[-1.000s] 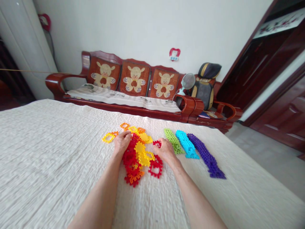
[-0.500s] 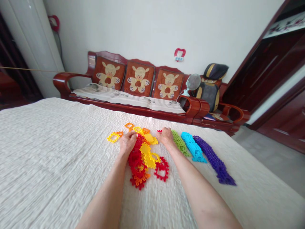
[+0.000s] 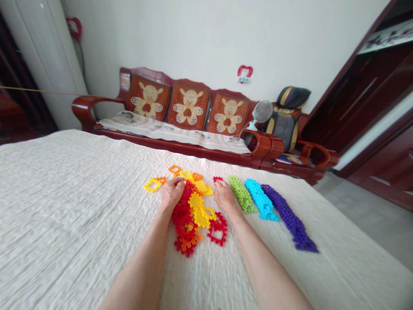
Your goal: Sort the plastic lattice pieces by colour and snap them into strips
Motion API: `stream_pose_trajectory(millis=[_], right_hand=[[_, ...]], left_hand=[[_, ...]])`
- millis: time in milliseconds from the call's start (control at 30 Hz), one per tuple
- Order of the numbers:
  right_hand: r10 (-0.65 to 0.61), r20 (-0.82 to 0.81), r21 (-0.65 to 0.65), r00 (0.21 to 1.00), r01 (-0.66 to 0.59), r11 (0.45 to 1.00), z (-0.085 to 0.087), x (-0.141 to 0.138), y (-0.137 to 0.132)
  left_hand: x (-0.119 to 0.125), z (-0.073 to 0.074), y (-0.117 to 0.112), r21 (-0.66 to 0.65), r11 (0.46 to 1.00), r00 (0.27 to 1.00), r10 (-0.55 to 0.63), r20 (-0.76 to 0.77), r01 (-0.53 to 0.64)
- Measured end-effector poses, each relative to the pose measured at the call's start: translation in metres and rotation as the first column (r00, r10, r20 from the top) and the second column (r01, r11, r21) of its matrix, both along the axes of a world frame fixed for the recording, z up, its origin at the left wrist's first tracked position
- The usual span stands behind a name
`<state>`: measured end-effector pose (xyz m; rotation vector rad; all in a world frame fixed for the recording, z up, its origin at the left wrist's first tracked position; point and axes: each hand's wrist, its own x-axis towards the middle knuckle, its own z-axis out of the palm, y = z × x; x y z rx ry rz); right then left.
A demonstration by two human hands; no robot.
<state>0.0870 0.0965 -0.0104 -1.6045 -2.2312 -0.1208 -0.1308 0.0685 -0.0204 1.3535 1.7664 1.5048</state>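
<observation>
My left hand (image 3: 172,192) has its fingers pinched together at the left edge of a heap of red interlocking toy pieces (image 3: 181,212); what sits between the fingertips is hidden. Yellow interlocking pieces (image 3: 195,201) overlap the heap on its right. To the right, my right hand (image 3: 225,196) is closed, its fingertips at the near edge of a small red toothed piece (image 3: 217,178) on the white bedspread (image 3: 80,206). Beside that hand lies a row of stacked green pieces (image 3: 241,196).
Stacked rows of light-blue pieces (image 3: 260,199) and purple pieces (image 3: 288,215) lie further right. A yellow frame piece (image 3: 152,185) and an orange one (image 3: 174,169) lie left and beyond. Past the bedspread's edge stand a wooden sofa (image 3: 174,146) and a fan (image 3: 263,112).
My right hand has drawn back slightly toward me, uncovering more of the small red piece and the green row. My left hand stays at the red heap.
</observation>
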Motion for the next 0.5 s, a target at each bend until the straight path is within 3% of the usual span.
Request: stream_pose_trajectory(millis=[300,433,500], right_hand=[[0.001,-0.039,0.043,0.999,0.001,0.999,-0.003,0.002,0.001],[0.079,-0.231,0.115,0.970,-0.054,0.992,0.002,-0.002,0.001],[0.103,-0.326,0.072,0.940,-0.084,0.994,0.004,-0.008,0.000]], left_hand=[[0.000,0.011,-0.006,-0.020,1.000,0.998,0.016,0.068,-0.015],[-0.002,0.011,-0.005,0.029,0.998,0.987,0.046,0.156,-0.051],[-0.003,0.010,-0.004,0.050,0.993,0.983,0.099,0.158,-0.108]])
